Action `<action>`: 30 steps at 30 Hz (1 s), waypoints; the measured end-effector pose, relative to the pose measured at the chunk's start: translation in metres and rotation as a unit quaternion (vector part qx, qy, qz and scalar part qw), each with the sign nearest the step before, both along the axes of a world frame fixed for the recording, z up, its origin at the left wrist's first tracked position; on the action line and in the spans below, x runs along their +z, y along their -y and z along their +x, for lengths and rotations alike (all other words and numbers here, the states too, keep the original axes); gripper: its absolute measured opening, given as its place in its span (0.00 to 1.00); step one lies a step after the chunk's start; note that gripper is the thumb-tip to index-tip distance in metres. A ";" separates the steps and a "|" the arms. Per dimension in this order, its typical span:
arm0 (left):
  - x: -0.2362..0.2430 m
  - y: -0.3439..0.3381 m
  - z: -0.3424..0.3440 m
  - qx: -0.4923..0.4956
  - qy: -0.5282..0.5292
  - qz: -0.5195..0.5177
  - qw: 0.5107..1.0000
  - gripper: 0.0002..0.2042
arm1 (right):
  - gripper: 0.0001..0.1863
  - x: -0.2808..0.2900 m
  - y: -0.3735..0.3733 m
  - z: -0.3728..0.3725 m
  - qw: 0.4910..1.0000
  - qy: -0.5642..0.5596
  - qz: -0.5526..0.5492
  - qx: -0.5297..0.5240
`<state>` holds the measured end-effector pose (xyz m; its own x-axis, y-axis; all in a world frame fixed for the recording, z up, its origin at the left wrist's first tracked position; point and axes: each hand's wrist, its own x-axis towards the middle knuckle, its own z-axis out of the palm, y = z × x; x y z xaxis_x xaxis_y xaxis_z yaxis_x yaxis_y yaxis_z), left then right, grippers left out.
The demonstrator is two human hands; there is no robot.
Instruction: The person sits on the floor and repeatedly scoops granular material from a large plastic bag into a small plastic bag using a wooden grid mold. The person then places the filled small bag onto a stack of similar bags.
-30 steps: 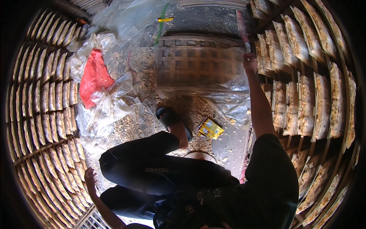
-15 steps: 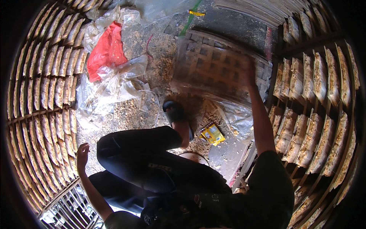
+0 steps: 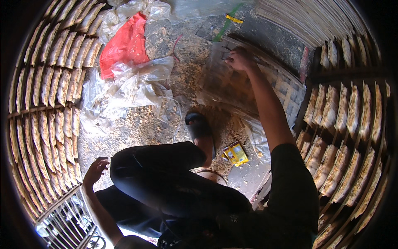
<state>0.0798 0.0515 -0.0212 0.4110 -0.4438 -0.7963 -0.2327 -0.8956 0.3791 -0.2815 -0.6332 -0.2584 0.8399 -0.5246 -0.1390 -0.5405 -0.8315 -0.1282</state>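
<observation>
right hand (image 3: 238,59): arm stretched out, fingers curled over the top edge of a woven bamboo tray (image 3: 248,89), gripping it
tray: tilted, leaning up off the floor (image 3: 166,120) toward the racks at right, clear plastic film over part of it, blurred at its left side
left hand (image 3: 96,171): low at left, fingers loosely spread, holding nothing, just beside the wire rack (image 3: 62,218), not clearly touching it
foot: in a dark sandal (image 3: 200,126), planted on the floor just below the tray
legs: dark trousers, knee bent across the middle of the view
floor: gritty, scattered with crumbs or sawdust
plastic sheets (image 3: 128,89): crumpled clear heap, left of the tray
red bag (image 3: 124,45): lying on the plastic heap, upper left
yellow packet (image 3: 235,152): on the floor near the sandal, right of it
side racks (image 3: 45,95): rows of pale flat pieces stacked on shelves, left and right walls
</observation>
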 end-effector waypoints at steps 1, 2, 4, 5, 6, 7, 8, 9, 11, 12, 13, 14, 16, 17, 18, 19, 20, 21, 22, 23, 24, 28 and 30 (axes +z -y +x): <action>0.002 0.001 -0.001 -0.016 0.016 0.012 1.000 0.18 | 0.20 -0.004 0.000 -0.003 0.999 0.024 -0.030 0.025; 0.008 0.004 -0.004 -0.010 0.019 0.020 1.000 0.19 | 0.20 -0.006 -0.001 -0.002 0.999 0.020 -0.021 0.022; 0.008 -0.005 -0.002 -0.008 0.024 0.026 0.999 0.19 | 0.21 -0.010 -0.002 0.002 1.000 0.013 0.000 0.014; 0.008 -0.005 -0.001 -0.012 0.024 0.024 0.999 0.20 | 0.21 -0.014 0.000 -0.002 0.999 0.041 0.019 -0.004; 0.009 -0.005 -0.001 -0.016 0.025 0.023 0.999 0.20 | 0.21 -0.018 0.005 -0.002 0.997 0.070 0.039 -0.022; 0.010 -0.004 -0.001 -0.021 0.026 0.022 0.999 0.20 | 0.22 -0.022 0.009 -0.002 0.993 0.099 0.059 -0.041; 0.009 -0.003 0.000 -0.021 0.023 0.022 0.999 0.21 | 0.22 -0.025 0.018 -0.002 0.991 0.106 0.061 -0.049; 0.004 0.000 0.001 -0.023 0.018 0.017 0.999 0.21 | 0.23 -0.025 0.030 -0.003 0.990 0.110 0.059 -0.060; 0.001 0.002 0.002 -0.028 0.019 0.010 0.999 0.22 | 0.24 -0.024 0.036 -0.005 0.991 0.106 0.035 -0.074; 0.001 0.001 0.003 -0.031 0.026 0.007 0.999 0.22 | 0.24 -0.021 0.036 -0.002 0.992 0.097 0.013 -0.077; 0.001 0.000 0.003 -0.035 0.031 0.003 0.999 0.22 | 0.25 -0.017 0.036 0.000 0.993 0.088 -0.011 -0.082; 0.000 0.001 0.004 -0.039 0.031 -0.005 0.999 0.22 | 0.26 -0.014 0.031 0.000 0.991 0.083 -0.036 -0.097; 0.002 0.001 0.004 -0.045 0.034 -0.019 0.998 0.22 | 0.29 -0.008 0.010 0.000 0.986 0.076 -0.085 -0.125; 0.004 0.001 0.002 -0.043 0.039 -0.015 0.998 0.22 | 0.30 -0.002 0.000 -0.002 0.987 0.091 -0.064 -0.116; 0.005 0.003 0.000 -0.043 0.043 -0.012 0.998 0.22 | 0.31 0.002 -0.012 -0.008 0.987 0.104 -0.046 -0.109; 0.007 0.005 -0.002 -0.043 0.046 -0.010 0.998 0.21 | 0.32 0.007 -0.026 -0.017 0.987 0.117 -0.027 -0.102; 0.009 0.005 -0.004 -0.053 0.048 -0.012 0.997 0.21 | 0.32 0.006 -0.049 -0.028 0.983 0.154 0.002 -0.102; 0.010 0.004 -0.005 -0.061 0.053 -0.014 0.997 0.21 | 0.32 0.005 -0.076 -0.039 0.976 0.192 0.030 -0.099; 0.018 -0.004 -0.007 -0.062 0.065 -0.011 0.996 0.21 | 0.32 0.013 -0.108 -0.040 0.978 0.193 0.021 -0.076; 0.021 -0.024 -0.005 -0.064 0.075 -0.030 0.995 0.19 | 0.32 0.024 -0.137 -0.040 0.979 0.199 0.008 -0.051; 0.023 -0.026 -0.009 -0.038 0.075 -0.042 0.996 0.18 | 0.33 0.030 -0.156 -0.053 0.988 0.149 -0.022 -0.042; 0.026 -0.012 -0.016 -0.079 0.101 -0.038 0.991 0.17 | 0.34 0.023 -0.196 -0.113 0.989 0.096 -0.059 -0.098; 0.032 -0.010 -0.024 -0.082 0.140 -0.074 0.984 0.17 | 0.33 0.043 -0.189 -0.110 0.978 0.173 -0.056 -0.101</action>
